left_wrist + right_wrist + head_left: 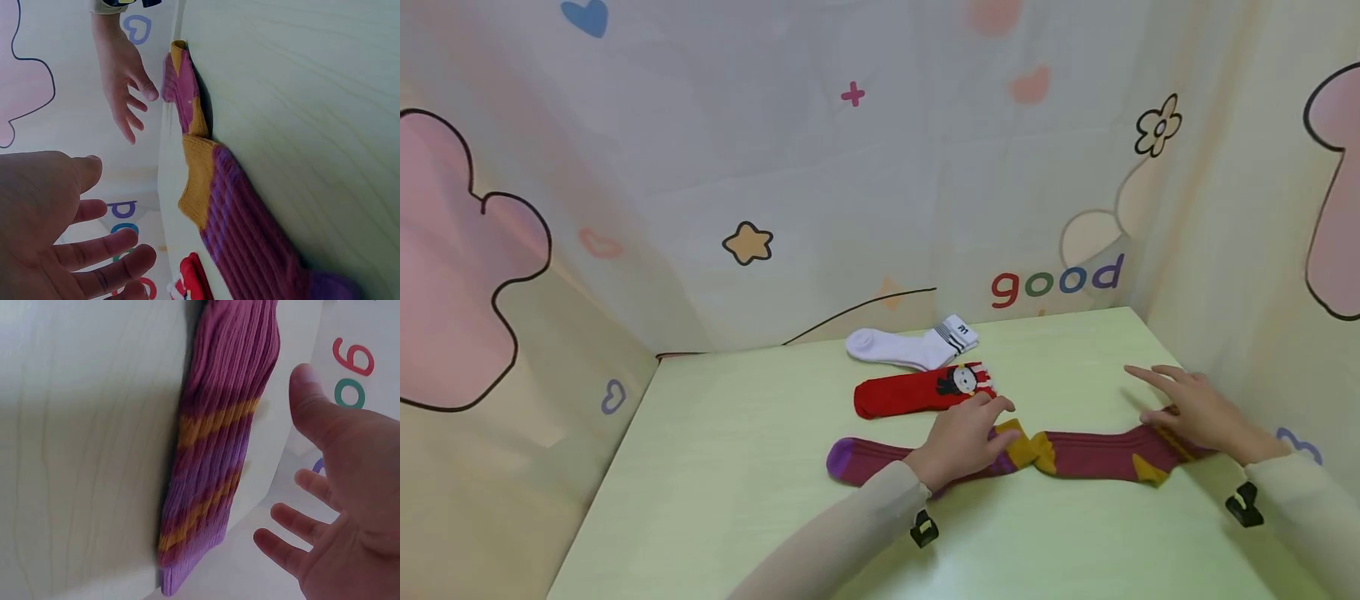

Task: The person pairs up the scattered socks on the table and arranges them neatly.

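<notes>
Two ribbed maroon socks lie end to end on the pale table. The left sock has a purple toe and a mustard cuff; the right sock has a mustard toe and heel, with mustard and purple stripes near its far end. Over the left sock hovers my left hand, fingers relaxed and spread, covering part of it in the head view. My right hand hovers above the striped end of the right sock, its fingers loosely extended. Neither hand holds anything.
Farther back lie a red sock with a cartoon face and, behind it, a white sock with black stripes. A printed curtain stands along the table's back and both sides.
</notes>
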Demonstrator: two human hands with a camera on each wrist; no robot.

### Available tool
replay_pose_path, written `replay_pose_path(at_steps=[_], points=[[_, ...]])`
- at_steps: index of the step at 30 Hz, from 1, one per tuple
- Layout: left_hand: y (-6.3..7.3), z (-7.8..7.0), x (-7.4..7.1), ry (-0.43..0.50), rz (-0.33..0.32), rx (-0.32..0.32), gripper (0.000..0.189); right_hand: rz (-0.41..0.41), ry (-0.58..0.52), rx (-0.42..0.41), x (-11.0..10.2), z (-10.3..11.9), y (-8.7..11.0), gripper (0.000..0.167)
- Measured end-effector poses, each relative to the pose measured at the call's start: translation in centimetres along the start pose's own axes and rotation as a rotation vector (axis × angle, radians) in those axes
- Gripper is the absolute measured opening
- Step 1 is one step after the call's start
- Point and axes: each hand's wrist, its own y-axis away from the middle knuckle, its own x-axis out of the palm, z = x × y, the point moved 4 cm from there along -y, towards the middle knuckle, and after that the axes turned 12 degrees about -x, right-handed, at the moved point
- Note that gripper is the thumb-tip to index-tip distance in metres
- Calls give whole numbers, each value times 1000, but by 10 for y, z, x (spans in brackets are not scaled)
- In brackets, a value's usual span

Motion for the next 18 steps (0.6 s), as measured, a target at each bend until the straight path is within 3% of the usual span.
replay_pose_path(at_steps=[5,12,18], points=[[-9,-9,11,-5,30,-24,41,24,9,-16,-2,-10,8,83],[-17,-23,21,-56,36,-50,39,186,-26,95,-1,-24,13,79],[-24,-38,28,-105,42,-81,40,222,-14,102,-1,-27,15,77]])
